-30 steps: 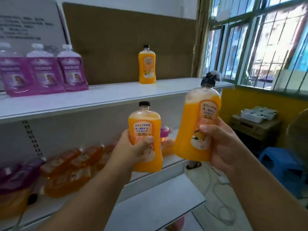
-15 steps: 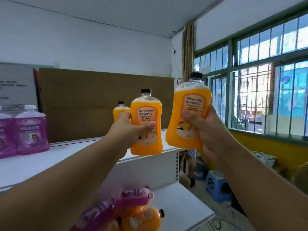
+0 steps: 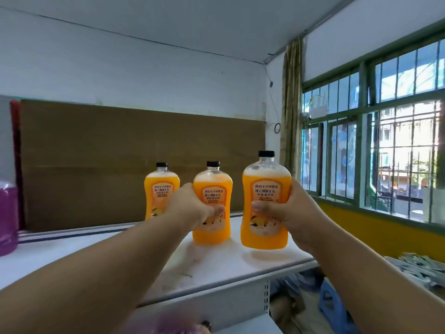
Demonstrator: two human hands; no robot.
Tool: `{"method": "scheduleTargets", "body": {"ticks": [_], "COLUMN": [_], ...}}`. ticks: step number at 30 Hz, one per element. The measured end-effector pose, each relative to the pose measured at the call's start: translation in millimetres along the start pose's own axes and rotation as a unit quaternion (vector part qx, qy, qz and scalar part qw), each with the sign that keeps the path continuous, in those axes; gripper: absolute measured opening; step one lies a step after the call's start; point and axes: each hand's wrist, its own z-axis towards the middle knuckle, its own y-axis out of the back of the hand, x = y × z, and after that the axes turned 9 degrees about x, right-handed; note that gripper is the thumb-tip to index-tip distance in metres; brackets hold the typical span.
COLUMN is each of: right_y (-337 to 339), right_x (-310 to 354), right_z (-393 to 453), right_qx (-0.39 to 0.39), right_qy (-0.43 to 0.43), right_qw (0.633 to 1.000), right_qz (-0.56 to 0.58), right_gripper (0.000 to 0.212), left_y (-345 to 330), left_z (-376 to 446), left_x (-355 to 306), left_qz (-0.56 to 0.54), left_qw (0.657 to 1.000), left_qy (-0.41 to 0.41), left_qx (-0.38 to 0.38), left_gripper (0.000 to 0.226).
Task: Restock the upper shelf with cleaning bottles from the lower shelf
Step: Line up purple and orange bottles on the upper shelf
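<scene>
Three orange cleaning bottles with black caps are at the white upper shelf (image 3: 216, 268). One orange bottle (image 3: 160, 189) stands alone at the back. My left hand (image 3: 192, 208) grips the middle orange bottle (image 3: 213, 189), whose base rests on the shelf. My right hand (image 3: 286, 208) grips the right orange bottle (image 3: 265, 186) upright, its base a little above the shelf near the front right end. All three labels face me.
A purple bottle (image 3: 8, 218) stands at the shelf's far left. Brown cardboard (image 3: 120, 165) backs the shelf. A barred window (image 3: 385, 153) fills the right wall. Below right are a blue stool (image 3: 330, 302) and a blurred purple bottle (image 3: 178, 321) on the lower shelf.
Both hands have carried their orange bottles up from the lower shelf and forward over the upper shelf. The left bottle has come down onto the shelf beside the standing one.
</scene>
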Motion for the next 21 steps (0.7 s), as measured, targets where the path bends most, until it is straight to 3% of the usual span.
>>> {"method": "scheduleTargets", "body": {"ticks": [3, 5, 7, 9, 13, 16, 21], "right_y": [14.4, 19.3, 21.5, 22.7, 20.5, 21.8, 22.8], "right_x": [-20.2, -28.7, -34.5, -40.1, -45.2, -43.9, -45.9], "right_z": [25.2, 37.3, 47.7, 56.1, 59.3, 55.8, 56.7], "right_qx": [0.038, 0.062, 0.082, 0.090, 0.075, 0.043, 0.023], "right_qy": [-0.009, -0.011, -0.010, -0.011, -0.011, 0.050, 0.128], "right_qw": [0.999, 0.998, 0.996, 0.994, 0.989, 0.974, 0.928], "right_qz": [-0.008, -0.014, -0.035, -0.059, -0.128, -0.218, -0.349], "right_gripper": [0.092, 0.089, 0.083, 0.080, 0.100, 0.121, 0.113], "left_y": [-1.8, 0.7, 6.8, 14.5, 20.5, 19.5, 12.1], "left_z": [6.7, 5.9, 4.5, 3.1, 5.2, 7.2, 16.8], "left_x": [5.1, 5.5, 3.3, -2.1, -7.8, -6.4, -11.9], "left_qz": [0.024, 0.077, 0.165, 0.273, 0.382, 0.423, 0.424], "left_qw": [0.999, 0.997, 0.982, 0.949, 0.910, 0.891, 0.889], "left_qy": [0.022, 0.012, -0.056, -0.128, -0.150, -0.160, -0.161], "left_qx": [0.004, -0.015, -0.071, -0.092, -0.054, -0.047, -0.056], "left_gripper": [0.067, 0.083, 0.113, 0.126, 0.123, 0.114, 0.107]}}
